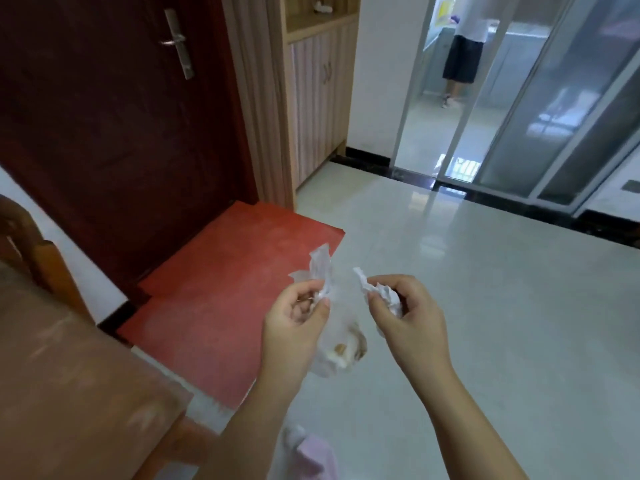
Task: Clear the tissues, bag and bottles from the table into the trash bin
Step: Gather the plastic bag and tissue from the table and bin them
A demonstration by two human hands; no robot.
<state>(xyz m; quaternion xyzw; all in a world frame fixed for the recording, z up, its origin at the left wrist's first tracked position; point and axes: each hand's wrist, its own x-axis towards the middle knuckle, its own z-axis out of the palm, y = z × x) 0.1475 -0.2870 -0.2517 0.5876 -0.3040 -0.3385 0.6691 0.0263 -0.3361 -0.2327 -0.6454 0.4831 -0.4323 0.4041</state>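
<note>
L hand (pixel 294 315) grip on bag (pixel 337 344), R hand (pixel 403 313) clutching tissues (pixel 381 294)

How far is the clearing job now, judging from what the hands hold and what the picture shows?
In progress. The left hand holds a clear plastic bag with scraps inside, and the right hand grips crumpled tissues, both lifted over the floor beside the wooden table. No trash bin is in view, so nothing visibly dropped yet. No bottles are visible; most of the tabletop lies outside the frame.
</note>
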